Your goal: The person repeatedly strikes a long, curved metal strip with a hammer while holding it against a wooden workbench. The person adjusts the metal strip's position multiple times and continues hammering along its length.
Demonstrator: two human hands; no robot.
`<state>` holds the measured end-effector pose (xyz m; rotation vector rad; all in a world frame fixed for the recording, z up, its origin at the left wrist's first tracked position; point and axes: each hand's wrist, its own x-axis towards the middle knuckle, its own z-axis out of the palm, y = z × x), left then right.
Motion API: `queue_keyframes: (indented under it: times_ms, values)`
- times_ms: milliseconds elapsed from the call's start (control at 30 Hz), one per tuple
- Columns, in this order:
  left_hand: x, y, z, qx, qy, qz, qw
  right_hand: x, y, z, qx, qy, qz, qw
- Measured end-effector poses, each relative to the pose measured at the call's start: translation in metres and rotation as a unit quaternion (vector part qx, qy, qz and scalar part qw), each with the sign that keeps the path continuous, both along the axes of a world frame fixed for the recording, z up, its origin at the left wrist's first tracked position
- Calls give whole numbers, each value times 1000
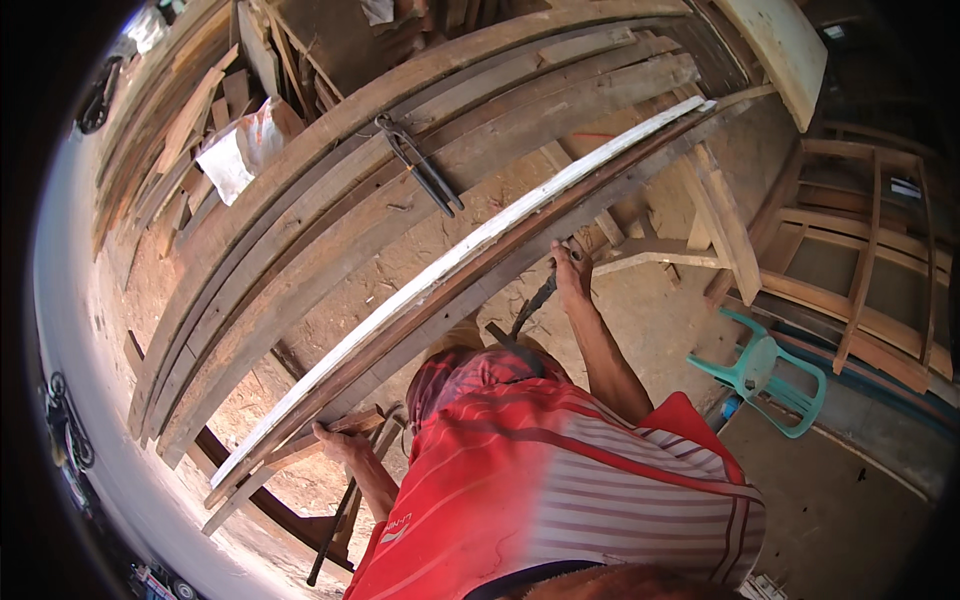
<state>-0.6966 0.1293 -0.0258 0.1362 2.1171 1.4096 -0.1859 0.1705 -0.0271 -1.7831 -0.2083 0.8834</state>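
Note:
My right hand (572, 268) is closed around a dark, long-handled tool (535, 300) beside the lower plank, its exact kind unclear. My left hand (340, 446) grips a short wooden piece (365, 418) at the lower end of the planks. In front of me a long white-painted strip (450, 262) lies along a brown board (455, 308), spanning diagonally. Beyond it are several long weathered planks (230, 300). Pincers (418, 165) with dark handles rest across those planks.
Wooden braces (718, 215) stand at right, near a timber frame (865, 270) and a teal plastic chair (760, 360). Stacked offcuts (180, 120) and a white sack (235, 165) lie upper left. A road (75, 310) with parked motorbikes (62, 430) runs along the far left.

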Motion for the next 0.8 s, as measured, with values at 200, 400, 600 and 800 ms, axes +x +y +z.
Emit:
queue_keyframes:
  times_ms: [200,400,600,800]
  values:
    - [-2,32,3,0,-24,78,997,-8,27,-5,15,-6,1,1000]
    - [-17,12,7,-168,74,54,981,2,19,-1,-60,-86,43,994]
    - [-12,24,43,-143,303,-128,934,30,24,69,-69,-157,142,975]
    - [56,76,74,-13,370,-465,804,52,44,219,107,-91,193,971]
